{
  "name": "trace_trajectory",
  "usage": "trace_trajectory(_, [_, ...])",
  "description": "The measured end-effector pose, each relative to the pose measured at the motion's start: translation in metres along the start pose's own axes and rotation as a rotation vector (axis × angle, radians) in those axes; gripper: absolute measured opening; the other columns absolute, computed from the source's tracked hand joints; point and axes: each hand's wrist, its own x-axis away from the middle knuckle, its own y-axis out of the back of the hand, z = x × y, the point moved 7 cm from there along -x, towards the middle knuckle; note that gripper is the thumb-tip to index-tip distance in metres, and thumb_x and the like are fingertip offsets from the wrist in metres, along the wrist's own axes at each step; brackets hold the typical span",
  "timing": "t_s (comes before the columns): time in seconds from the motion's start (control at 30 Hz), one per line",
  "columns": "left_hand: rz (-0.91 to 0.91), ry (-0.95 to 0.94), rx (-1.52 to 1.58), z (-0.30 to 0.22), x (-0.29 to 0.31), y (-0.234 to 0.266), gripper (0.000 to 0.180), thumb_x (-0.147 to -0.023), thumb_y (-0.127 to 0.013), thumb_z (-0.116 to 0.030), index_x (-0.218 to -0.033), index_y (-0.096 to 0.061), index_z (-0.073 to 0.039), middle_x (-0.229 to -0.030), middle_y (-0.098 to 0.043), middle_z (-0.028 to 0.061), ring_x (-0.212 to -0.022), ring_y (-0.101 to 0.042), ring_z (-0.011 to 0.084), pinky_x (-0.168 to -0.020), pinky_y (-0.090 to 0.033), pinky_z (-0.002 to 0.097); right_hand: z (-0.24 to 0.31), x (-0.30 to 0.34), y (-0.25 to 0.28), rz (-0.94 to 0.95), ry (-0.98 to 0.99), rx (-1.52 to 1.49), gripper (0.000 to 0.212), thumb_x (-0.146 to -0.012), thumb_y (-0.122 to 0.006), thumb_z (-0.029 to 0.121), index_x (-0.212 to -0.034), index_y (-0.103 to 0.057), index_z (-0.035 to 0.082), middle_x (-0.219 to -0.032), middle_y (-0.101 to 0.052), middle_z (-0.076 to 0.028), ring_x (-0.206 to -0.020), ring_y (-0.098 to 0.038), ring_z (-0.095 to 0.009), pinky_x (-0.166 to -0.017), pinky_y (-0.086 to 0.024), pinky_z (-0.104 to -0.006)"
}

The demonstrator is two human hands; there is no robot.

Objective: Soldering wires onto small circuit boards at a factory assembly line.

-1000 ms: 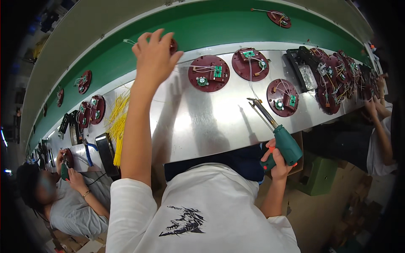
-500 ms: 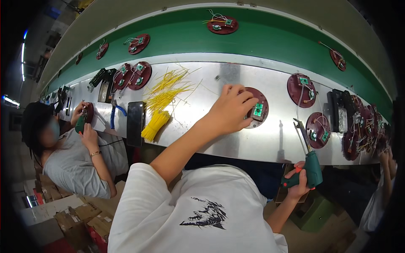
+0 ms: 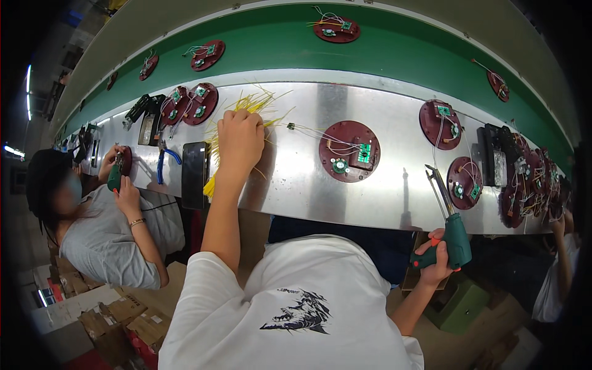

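Note:
My left hand (image 3: 241,139) is over the loose pile of thin yellow wires (image 3: 258,101), fingers bent down and closed on them; the fingertips are hidden. The bundled yellow wires (image 3: 209,185) show below it, partly covered by my wrist. My right hand (image 3: 436,259) is wrapped round a green soldering gun (image 3: 457,243) with red parts, its long metal tips pointing up above the bench edge. Between my hands lies a round dark red plate (image 3: 345,132), bearing a green circuit board (image 3: 364,152) and a smaller round one. White wires run left from it to a tiny green board (image 3: 290,126).
A black phone-like slab (image 3: 195,176) and blue-handled pliers (image 3: 161,165) lie left of the wires. More red plates (image 3: 440,139) lie at right, beside a black device (image 3: 491,157). Others sit on the green belt (image 3: 271,46) behind. A co-worker (image 3: 108,234) works at left.
My left hand has left the middle red plate and moved left onto the yellow wires. That plate now shows fully, its wires stretched left. My right hand still holds the soldering gun.

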Motion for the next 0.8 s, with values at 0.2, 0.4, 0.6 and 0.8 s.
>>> trace_trajectory(0.2, [-0.183,-0.116,0.256,-0.002,-0.003,0.015,0.006,-0.088,-0.068,-0.006,-0.091,-0.072,-0.003,-0.102,-0.070,0.0119,-0.104,-0.061,0.0349,-0.092,-0.047,0.0460,0.005,0.003,0.000,0.021,0.025,0.034,0.036,-0.098,-0.056,0.017,-0.120,-0.055,-0.012,-0.104,-0.062,-0.019,-0.056,-0.062,-0.019,-0.057,-0.051,-0.0302])
trace_trajectory(0.4, [-0.195,-0.083,0.446,-0.003,-0.004,0.018,0.005,-0.087,-0.068,0.001,-0.092,-0.069,0.000,-0.097,-0.070,0.0140,-0.098,-0.064,0.0369,-0.086,-0.050,0.0462,0.007,0.001,-0.005,0.016,-0.012,0.056,0.038,-0.097,-0.057,0.018,-0.119,-0.056,-0.013,-0.105,-0.062,-0.020,-0.057,-0.063,-0.020,-0.058,-0.052,-0.0311])
trace_trajectory(0.6, [-0.252,-0.152,0.553,-0.036,-0.004,0.027,0.012,-0.087,-0.067,0.004,-0.098,-0.068,0.001,-0.092,-0.069,0.0161,-0.085,-0.066,0.0392,-0.077,-0.053,0.0456,0.008,-0.002,-0.018,0.095,-0.030,0.036,0.038,-0.097,-0.059,0.018,-0.119,-0.057,-0.012,-0.104,-0.063,-0.020,-0.058,-0.062,-0.020,-0.058,-0.052,-0.0312])
trace_trajectory(0.8, [-0.244,-0.376,0.608,-0.113,0.018,0.030,0.013,-0.084,-0.066,0.006,-0.095,-0.067,0.001,-0.088,-0.066,0.0153,-0.078,-0.066,0.0361,-0.066,-0.053,0.0422,0.013,-0.004,-0.040,0.178,-0.053,0.066,0.038,-0.092,-0.064,0.016,-0.120,-0.060,-0.011,-0.104,-0.065,-0.020,-0.062,-0.065,-0.020,-0.059,-0.053,-0.0305])
